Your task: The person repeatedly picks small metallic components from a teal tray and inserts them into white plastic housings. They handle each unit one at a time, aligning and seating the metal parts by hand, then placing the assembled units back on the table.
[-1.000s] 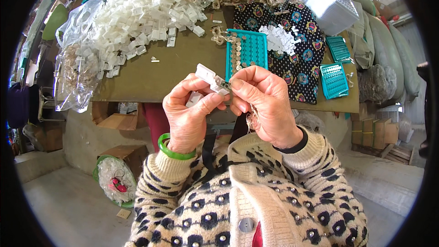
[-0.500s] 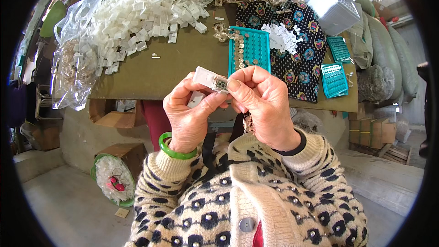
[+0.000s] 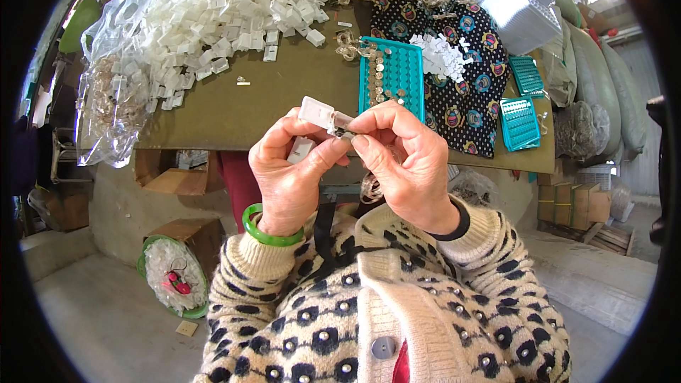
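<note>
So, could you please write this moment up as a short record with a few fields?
left hand: left hand pinches a small white plastic box and holds another white piece against the palm
right hand: right hand presses a small metal part to the box's edge
wrist: green bangle
table: brown tabletop
centre: teal grid tray with small metal pieces
left rear: heap of white plastic boxes
right: dark patterned cloth under loose white pieces
</note>
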`<state>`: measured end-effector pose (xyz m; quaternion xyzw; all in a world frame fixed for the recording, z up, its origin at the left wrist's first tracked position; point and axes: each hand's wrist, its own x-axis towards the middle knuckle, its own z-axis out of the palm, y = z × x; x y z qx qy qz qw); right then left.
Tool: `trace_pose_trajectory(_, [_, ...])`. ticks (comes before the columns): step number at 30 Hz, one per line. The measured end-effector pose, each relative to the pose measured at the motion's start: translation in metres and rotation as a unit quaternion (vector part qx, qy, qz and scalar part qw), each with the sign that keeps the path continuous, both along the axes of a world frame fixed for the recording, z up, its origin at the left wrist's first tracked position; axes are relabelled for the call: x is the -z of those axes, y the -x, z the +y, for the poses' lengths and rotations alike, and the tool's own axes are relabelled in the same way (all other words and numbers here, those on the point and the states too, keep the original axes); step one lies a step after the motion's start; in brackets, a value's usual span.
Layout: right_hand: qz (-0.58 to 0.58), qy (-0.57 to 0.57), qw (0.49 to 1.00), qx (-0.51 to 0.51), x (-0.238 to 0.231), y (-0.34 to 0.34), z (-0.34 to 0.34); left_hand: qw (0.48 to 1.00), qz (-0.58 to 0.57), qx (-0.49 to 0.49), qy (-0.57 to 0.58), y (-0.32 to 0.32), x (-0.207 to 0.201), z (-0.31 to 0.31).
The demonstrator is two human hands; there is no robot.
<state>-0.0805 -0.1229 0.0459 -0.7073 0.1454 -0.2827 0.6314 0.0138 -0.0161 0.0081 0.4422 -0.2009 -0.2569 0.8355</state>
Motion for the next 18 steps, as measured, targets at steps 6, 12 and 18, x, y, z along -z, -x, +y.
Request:
trace_pose_trajectory(6, [-0.068,0.318,0.943,0.066,0.011,-0.003,-0.003,0.994,0.093,0.036,-0.033,0.000,-0.008,0.003])
trace_pose_trajectory(12, [-0.122,0.404,0.901,0.100,0.022,-0.006,-0.003,0.994,0.114,-0.002,-0.006,0.006,-0.010,-0.002])
trace_pose_trajectory(18, [-0.143,0.441,0.879,0.115,0.029,-0.009,-0.009,0.994,0.084,-0.047,-0.054,0.012,-0.011,-0.009])
